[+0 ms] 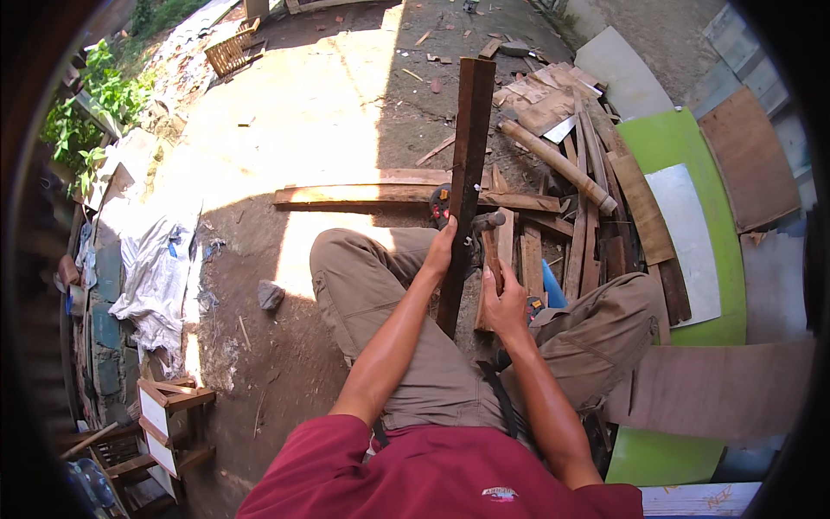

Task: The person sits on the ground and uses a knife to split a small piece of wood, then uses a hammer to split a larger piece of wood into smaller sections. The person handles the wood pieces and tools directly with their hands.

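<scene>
Between the person's bent knees, a long dark wooden beam (469, 156) is rising at a slight tilt, its upper end pointing away from the body. The left hand (440, 253) is grasping the beam by its left edge, below mid-length. Just right of the beam, the right hand (506, 304) is clenching the wooden handle of a hammer (492, 249), whose head is sitting close to the beam's right edge; whether the two are touching, I cannot tell. Brown trousers (372, 285) are covering the spread legs on either side. Beyond the knees, pale timber lengths (363, 196) are lying crosswise on the ground, passing behind the beam. To the right, a round pale pole (558, 165) is resting slantwise on a heap of scrap wood (592, 246), while a green panel (731, 268) is lying farther out, partly under a white sheet (687, 238). Leftward, a grey stone (271, 295) is resting on the bare ground, and a crumpled white cloth (158, 281) is spreading near leafy plants (108, 104).
</scene>
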`<state>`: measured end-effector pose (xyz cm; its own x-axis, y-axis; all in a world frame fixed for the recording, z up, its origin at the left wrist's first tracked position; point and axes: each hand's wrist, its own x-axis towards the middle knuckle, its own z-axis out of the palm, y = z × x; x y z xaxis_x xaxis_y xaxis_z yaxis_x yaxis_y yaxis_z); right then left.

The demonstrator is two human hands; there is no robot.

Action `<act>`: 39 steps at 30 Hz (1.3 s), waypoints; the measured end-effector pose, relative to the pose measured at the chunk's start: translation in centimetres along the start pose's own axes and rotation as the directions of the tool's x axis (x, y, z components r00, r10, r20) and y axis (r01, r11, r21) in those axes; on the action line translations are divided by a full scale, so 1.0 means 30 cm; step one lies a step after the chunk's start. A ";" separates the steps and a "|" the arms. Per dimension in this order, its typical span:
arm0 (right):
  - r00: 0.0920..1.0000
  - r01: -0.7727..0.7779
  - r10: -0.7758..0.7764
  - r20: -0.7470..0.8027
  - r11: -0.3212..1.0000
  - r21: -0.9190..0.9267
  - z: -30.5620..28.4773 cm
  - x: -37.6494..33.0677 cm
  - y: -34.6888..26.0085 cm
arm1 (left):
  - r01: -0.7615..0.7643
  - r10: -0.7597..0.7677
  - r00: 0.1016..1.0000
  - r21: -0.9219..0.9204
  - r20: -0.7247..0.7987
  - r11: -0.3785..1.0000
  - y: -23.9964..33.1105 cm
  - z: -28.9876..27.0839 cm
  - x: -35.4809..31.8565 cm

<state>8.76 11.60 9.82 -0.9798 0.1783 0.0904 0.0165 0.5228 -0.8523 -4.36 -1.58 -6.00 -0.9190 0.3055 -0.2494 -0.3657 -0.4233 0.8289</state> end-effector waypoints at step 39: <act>0.903 -0.352 0.336 0.268 0.221 0.909 0.009 0.276 -0.126 | -0.081 0.000 0.973 0.342 0.231 0.936 0.089 -0.073 -0.154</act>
<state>0.53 10.87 13.64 -0.9324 0.1135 -0.3432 0.1678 -0.7051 -0.6889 -1.41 -5.99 -3.73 -0.8599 0.4943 -0.1274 -0.2177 -0.1293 0.9674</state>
